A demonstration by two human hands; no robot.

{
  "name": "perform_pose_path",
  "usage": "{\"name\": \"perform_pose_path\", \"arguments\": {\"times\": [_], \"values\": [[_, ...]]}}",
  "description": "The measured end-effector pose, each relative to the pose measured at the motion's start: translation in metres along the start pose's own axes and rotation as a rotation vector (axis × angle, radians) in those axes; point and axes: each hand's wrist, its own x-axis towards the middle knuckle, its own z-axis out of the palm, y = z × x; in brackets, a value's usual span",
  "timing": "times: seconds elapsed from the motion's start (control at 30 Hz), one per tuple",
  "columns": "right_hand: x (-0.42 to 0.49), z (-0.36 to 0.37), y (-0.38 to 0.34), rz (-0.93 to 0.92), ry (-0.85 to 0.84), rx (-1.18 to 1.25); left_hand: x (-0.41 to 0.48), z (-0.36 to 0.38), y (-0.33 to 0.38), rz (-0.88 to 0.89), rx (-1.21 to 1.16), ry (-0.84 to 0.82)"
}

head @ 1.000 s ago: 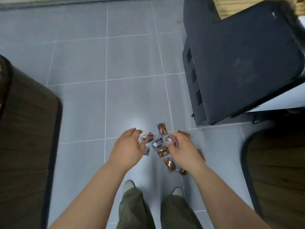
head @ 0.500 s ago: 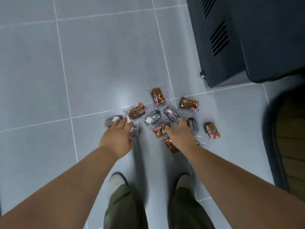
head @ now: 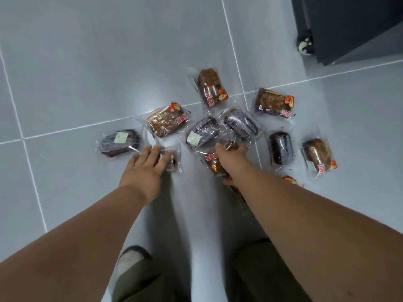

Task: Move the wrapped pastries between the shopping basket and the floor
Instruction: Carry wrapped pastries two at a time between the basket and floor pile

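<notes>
Several wrapped pastries lie scattered on the grey tiled floor (head: pixel 87 62). Among them are a brown nut pastry (head: pixel 168 122), a brown one farther off (head: pixel 211 87) and a dark one with a pale label (head: pixel 119 142). My left hand (head: pixel 146 168) reaches down with straight fingers that touch a small dark pastry (head: pixel 173 159). My right hand (head: pixel 231 158) curls its fingers round a brown pastry with a red label (head: pixel 212 163) in the middle of the pile. More pastries lie to the right, a dark one (head: pixel 281 148) and a brown one (head: pixel 319 156). No shopping basket is in view.
A dark cabinet (head: pixel 349 25) on a caster wheel (head: pixel 304 45) stands at the top right, close to the pile. My trouser legs (head: pixel 148 280) and a shoe (head: pixel 130 258) fill the bottom of the view.
The view has dropped much closer to the floor. Both hands have reached the pastries: the left now touches the small dark one, and the right has curled round a brown one.
</notes>
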Motion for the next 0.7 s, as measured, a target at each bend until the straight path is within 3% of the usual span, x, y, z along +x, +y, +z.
{"name": "perform_pose_path", "arguments": {"times": [0.1, 0.2, 0.3, 0.43, 0.53, 0.7], "values": [[0.024, 0.021, -0.004, 0.040, 0.075, 0.038, 0.018, 0.011, -0.002, -0.022, 0.021, 0.054], [0.039, 0.032, -0.010, 0.068, 0.150, -0.073, 0.032, 0.021, -0.001, -0.038, 0.046, 0.093], [0.046, 0.032, -0.013, 0.092, 0.155, -0.172, 0.034, 0.023, 0.003, -0.050, 0.087, 0.153], [0.029, 0.021, -0.007, 0.028, 0.155, -0.088, 0.021, 0.000, 0.014, -0.101, 0.061, 0.153], [-0.005, 0.007, -0.003, -0.051, 0.156, -0.057, -0.001, -0.024, 0.023, -0.137, -0.077, 0.149], [-0.098, -0.024, -0.020, -0.332, 0.145, -0.016, -0.054, -0.088, 0.035, -0.203, -0.531, 0.234]]}}
